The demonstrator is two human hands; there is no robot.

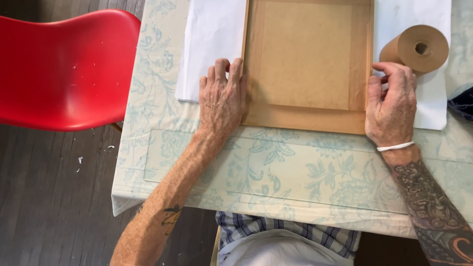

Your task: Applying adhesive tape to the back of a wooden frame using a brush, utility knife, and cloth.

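We see a brown frame [308, 64] lying face down in the middle of the table [276, 172], and we tell every place from it. The frame rests on white paper [212, 44] that sticks out on both of its sides. Our left hand [221, 101] lies flat on the frame's left edge, near the lower left corner. Its fingers [222, 71] are stretched out and close together, pressing down and gripping nothing. Our right hand [391, 106] is at the frame's right edge, near the lower right corner. Its fingers [394, 69] are curled in and pinch at the edge there, but we cannot tell what they are pinching. A white band [395, 146] goes around that wrist. A roll of brown tape [416, 48] lies on the paper just right of the frame, touching the right hand's fingertips or nearly so. The table has a pale cloth with blue-green flowers. A red chair [64, 69] stands well to the left of the frame, on a dark wood floor [49, 197].
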